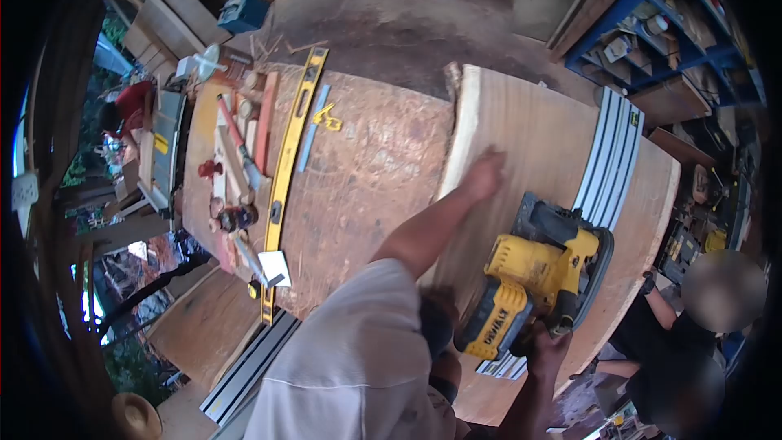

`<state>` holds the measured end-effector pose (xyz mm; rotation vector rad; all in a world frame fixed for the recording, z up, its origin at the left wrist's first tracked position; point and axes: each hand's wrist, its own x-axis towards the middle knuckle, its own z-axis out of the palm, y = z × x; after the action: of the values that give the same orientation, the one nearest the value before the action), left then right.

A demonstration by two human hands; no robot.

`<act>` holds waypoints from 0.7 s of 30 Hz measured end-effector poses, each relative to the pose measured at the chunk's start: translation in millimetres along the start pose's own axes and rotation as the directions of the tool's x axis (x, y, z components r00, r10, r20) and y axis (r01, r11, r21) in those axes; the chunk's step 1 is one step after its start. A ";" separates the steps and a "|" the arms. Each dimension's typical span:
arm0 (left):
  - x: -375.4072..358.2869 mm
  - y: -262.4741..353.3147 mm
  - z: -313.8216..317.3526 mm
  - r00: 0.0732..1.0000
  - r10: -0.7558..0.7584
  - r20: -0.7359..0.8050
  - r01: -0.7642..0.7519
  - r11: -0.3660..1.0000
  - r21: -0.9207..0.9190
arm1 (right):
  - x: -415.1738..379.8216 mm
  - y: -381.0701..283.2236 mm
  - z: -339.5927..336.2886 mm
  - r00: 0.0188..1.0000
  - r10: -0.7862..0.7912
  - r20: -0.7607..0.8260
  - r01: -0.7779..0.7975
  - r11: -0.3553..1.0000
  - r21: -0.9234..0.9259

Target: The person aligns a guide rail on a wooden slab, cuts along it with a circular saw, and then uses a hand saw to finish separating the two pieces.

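My left hand (486,174) is over the pale, live-edged wood slab (538,114), beyond the saw's left side; its fingers are smeared by motion. A yellow and black DeWalt circular saw (533,265) rests on the slab, over a silver guide rail (611,155) that crosses it. My right hand (547,349) is closed round a dark part at the near end of the saw, beside its black port. The saw hides the rail's middle, and its blade is out of sight.
Left of the slab, a worn workbench (366,138) bears a long yellow level (295,147), yellow-handled scissors or pliers and assorted tools. Two people (668,350) are at the lower right; another (134,110) is at the far left. Blue shelves (643,12) stand upper right.
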<state>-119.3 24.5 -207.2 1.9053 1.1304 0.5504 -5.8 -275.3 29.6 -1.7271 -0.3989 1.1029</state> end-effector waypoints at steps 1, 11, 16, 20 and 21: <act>-29.0 -26.3 -15.5 0.972 -0.093 -0.216 0.068 0.990 -0.120 | -2.5 0.4 12.3 0.999 0.008 0.045 -0.007 1.000 -0.021; -271.3 54.2 -189.6 0.960 -0.252 -0.123 0.014 0.480 -0.877 | 27.3 24.6 186.7 0.880 -0.128 0.458 0.204 0.971 -0.121; -282.7 24.5 -255.2 0.806 -0.547 -0.226 0.288 0.696 -0.657 | 28.5 59.3 277.4 0.771 -0.228 0.595 0.316 0.948 -0.047; -281.8 -21.0 -272.2 0.815 -0.485 -0.316 0.298 0.820 -0.489 | 33.0 89.9 315.2 0.784 -0.036 0.620 0.239 0.939 -0.248; -283.8 -48.4 -267.7 0.826 -0.442 -0.351 0.298 0.870 -0.393 | 36.6 104.9 321.6 0.791 0.000 0.611 0.197 0.947 -0.255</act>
<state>-474.4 -92.9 -86.2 1.2555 1.5485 0.8991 -273.4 -113.2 -104.3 -1.5458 -1.1054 1.5746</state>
